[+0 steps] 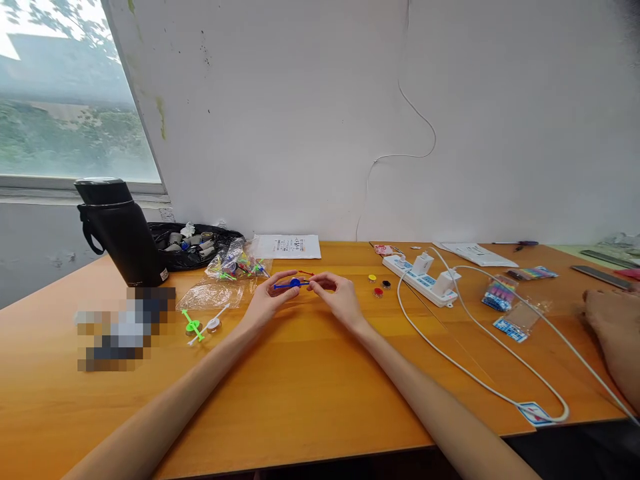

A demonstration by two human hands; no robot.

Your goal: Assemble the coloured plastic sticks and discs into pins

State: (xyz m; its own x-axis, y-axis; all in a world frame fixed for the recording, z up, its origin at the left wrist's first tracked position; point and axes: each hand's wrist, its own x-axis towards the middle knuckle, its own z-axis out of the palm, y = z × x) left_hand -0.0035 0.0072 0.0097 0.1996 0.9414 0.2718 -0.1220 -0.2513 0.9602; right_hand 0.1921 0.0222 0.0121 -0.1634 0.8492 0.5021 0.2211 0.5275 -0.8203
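Over the middle of the table, my left hand (267,301) pinches a blue arrow spinner (295,283), a round disc with a long thin arrow across it. The fingers of my right hand (341,300) are closed on the right end of that arrow. Just behind the fingers lies a red arrow (306,273), partly hidden. To the left of my left hand, a green arrow spinner (193,327) and a white arrow spinner (213,325) lie side by side. Right of my right hand are a yellow disc (372,278), a red disc (379,292) and a black disc (386,284).
A black bottle (123,233) stands at left beside a black bag (200,243) of scraps. Near it is a clear bag (237,260) of colourful parts. At right, a power strip (420,280) trails white cables (480,383). Another person's hand (613,327) rests at the far right.
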